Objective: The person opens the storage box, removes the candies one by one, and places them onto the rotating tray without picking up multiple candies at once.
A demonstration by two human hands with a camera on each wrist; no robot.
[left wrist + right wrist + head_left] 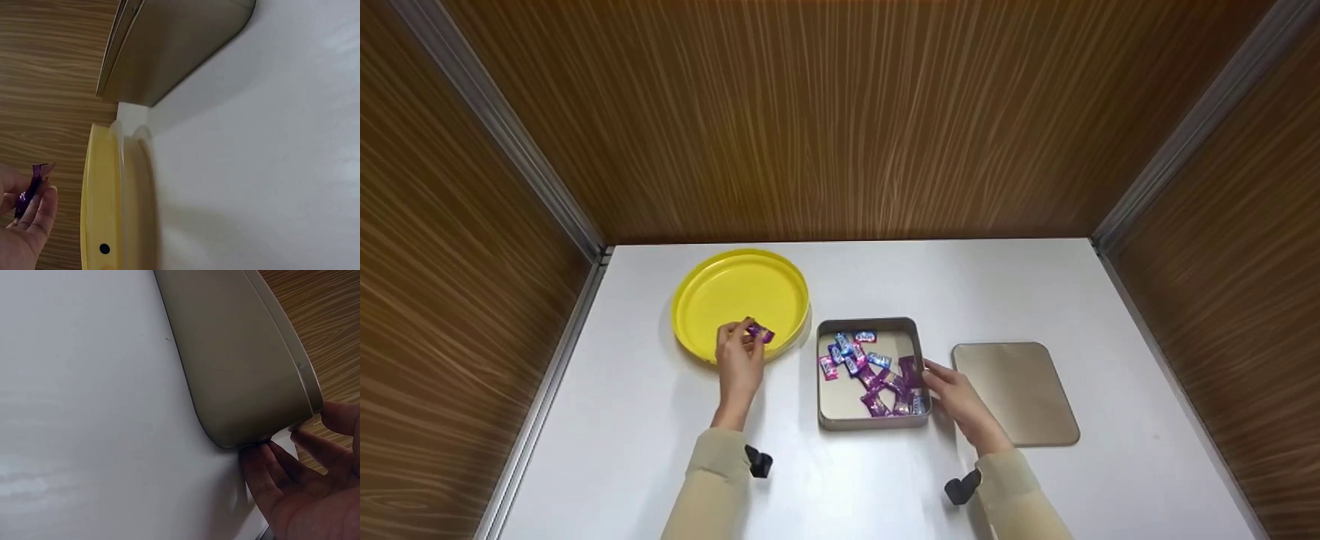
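Observation:
My left hand [741, 356] pinches a purple-wrapped candy [761, 332] between thumb and fingertips, over the near side of a round yellow tray [735, 281]. The same purple candy [29, 194] shows between the fingers in the left wrist view. In the middle of the table, an open rectangular metal tin [870, 424] contains several wrapped candies [877, 379], some purple, others blue or pink. My right hand [960, 397] holds the tin by its right side. In the right wrist view, the fingers [261, 467] lie against its outer wall, with the thumb at the rim.
A flat, gold-grey lid [1020, 394] lies to the right of the tin, beyond the right hand. The white table [840, 487] is enclosed by wood-grain panels [847, 120] at the back and both sides. Metal strips run along the side edges.

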